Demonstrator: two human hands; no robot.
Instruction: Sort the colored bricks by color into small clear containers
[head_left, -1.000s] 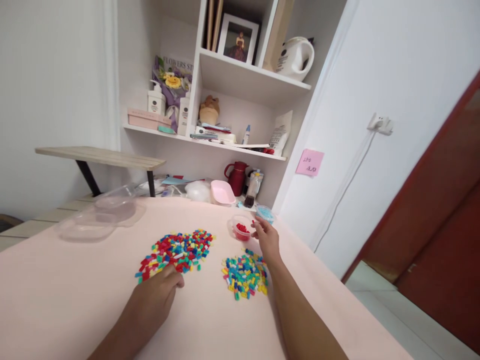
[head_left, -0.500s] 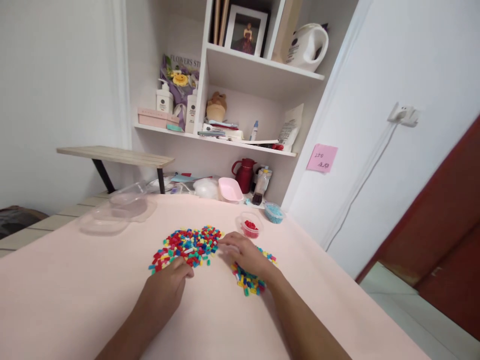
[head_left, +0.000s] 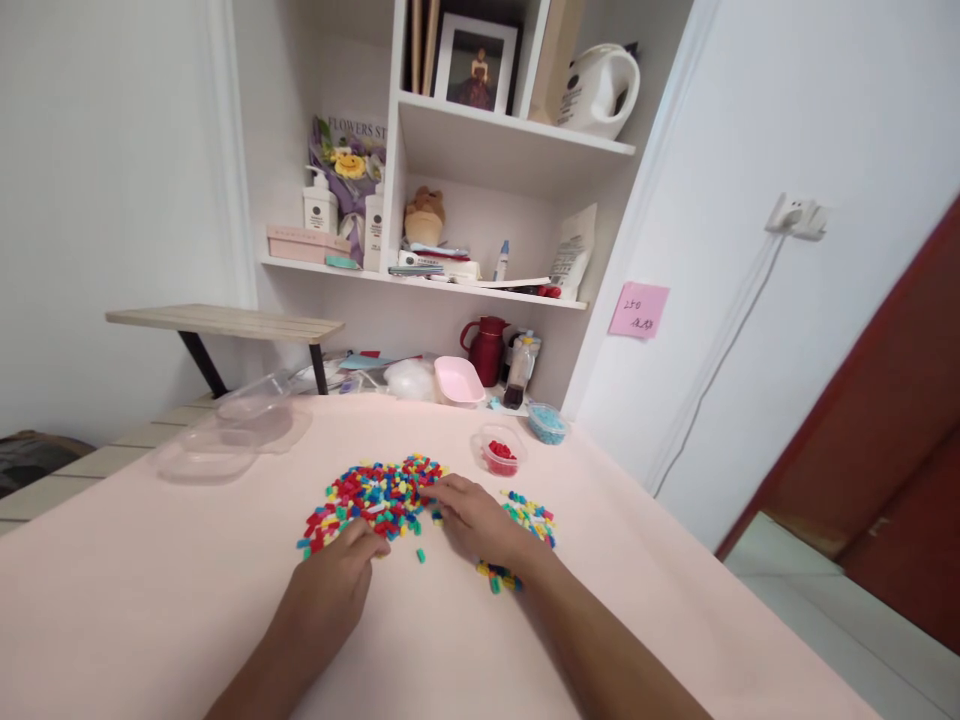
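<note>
A large pile of small coloured beads [head_left: 371, 495] in red, blue, yellow and green lies on the pink table [head_left: 150, 600]. A smaller pile [head_left: 529, 520] lies to its right. My left hand [head_left: 334, 575] rests at the near edge of the large pile, fingers curled onto the beads. My right hand [head_left: 469, 515] lies flat between the two piles, fingers stretched toward the large one, covering part of the smaller pile. A small clear cup of red beads [head_left: 501, 455] and a cup of blue beads [head_left: 547, 422] stand beyond.
Clear plastic lids and a container [head_left: 232, 430] sit at the far left of the table. A pink tray [head_left: 459, 380], a red jug [head_left: 487, 350] and a bottle [head_left: 517, 375] stand at the back under white shelves. The table's right edge drops to the floor.
My right hand came back from the red bead cup to the gap between the piles and reached left to the large pile. A few beads now lie loose between the piles.
</note>
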